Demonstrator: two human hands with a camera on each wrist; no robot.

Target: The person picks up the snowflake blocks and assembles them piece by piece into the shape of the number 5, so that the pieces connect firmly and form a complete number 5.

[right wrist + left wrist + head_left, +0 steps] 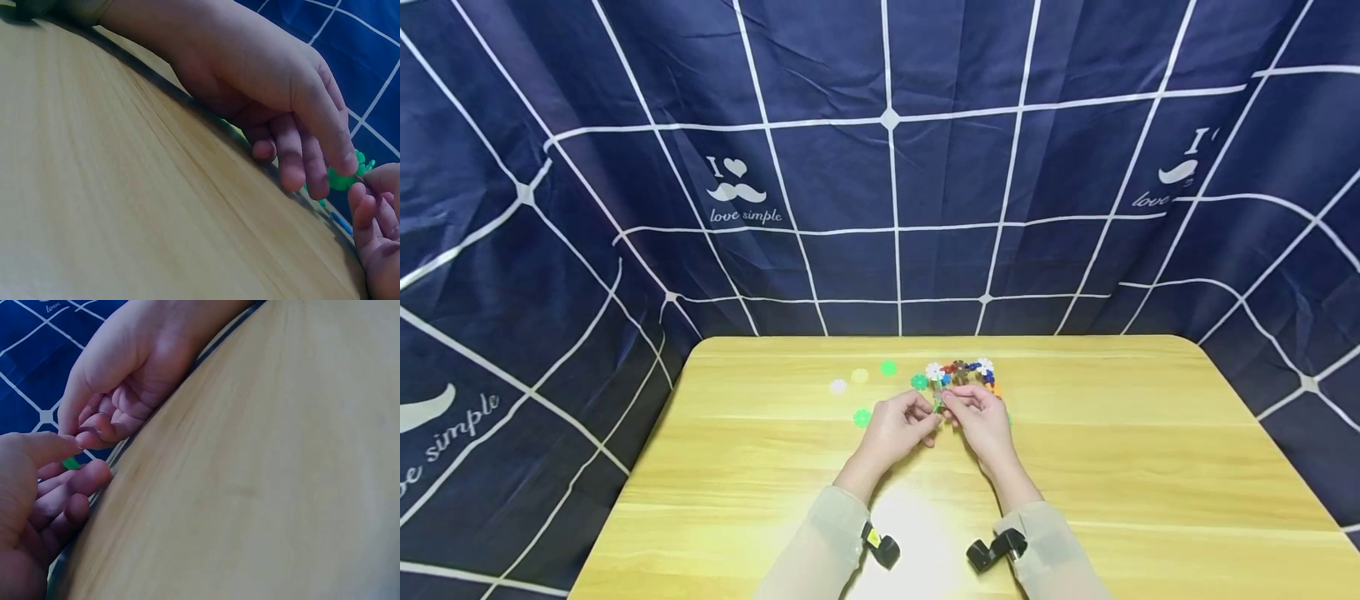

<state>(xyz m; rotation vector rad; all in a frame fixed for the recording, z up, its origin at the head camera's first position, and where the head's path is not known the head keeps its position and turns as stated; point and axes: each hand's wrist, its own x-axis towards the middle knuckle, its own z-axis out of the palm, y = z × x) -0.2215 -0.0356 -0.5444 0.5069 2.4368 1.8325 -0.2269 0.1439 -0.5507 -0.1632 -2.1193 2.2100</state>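
Both hands meet over the table's middle, fingertips almost together. My left hand (895,427) pinches a green snowflake disc (937,407) between thumb and fingers; in the left wrist view only a sliver of the green disc (70,463) shows. From the other side, my right hand (987,423) pinches at the same small cluster, its thumb and forefinger drawn together. The right wrist view has the green disc (342,180) partly behind the fingertips. Just beyond the hands lies a chain of joined discs, including a white disc (935,371) and a brown disc (960,369).
Left of the hands lie loose discs: a pale pink one (838,386), a yellow one (860,376), and green ones (862,417). Another white disc (985,367) and an orange piece (996,390) sit behind the right hand. Dark blue gridded cloth (850,267) surrounds the wooden table (737,500).
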